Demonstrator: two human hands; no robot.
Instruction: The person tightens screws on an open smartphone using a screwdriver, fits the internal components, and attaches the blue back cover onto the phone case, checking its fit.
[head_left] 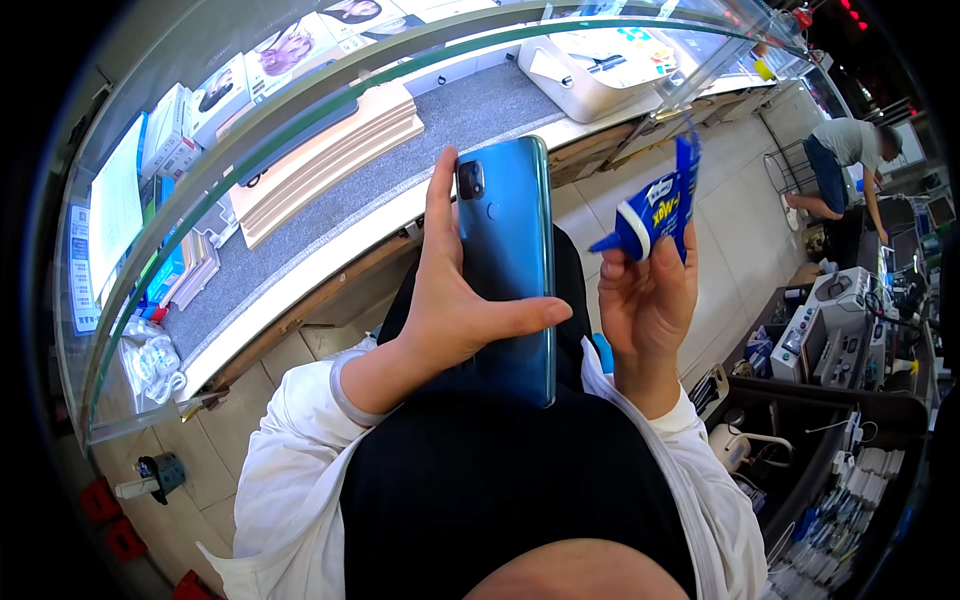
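A blue smartphone (507, 250) is held upright in front of me, its glossy back and dark camera block toward the view. My left hand (450, 290) wraps it, with the thumb across the back near the right edge and a finger along the left edge. To its right, my right hand (650, 300) grips a blue glue tube (665, 205) between thumb and fingers. The tube's pointed blue nozzle faces left toward the phone, a short gap away from it. A white collar circles the tube's shoulder, and its flat end points up.
A glass display case (330, 90) runs across the far side, holding boxes, a stack of tan boards (330, 160) and a white tray (570, 85). At right stand a cluttered workbench with a white machine (838, 297) and an open drawer (770, 420). Another person (845, 165) bends over farther back.
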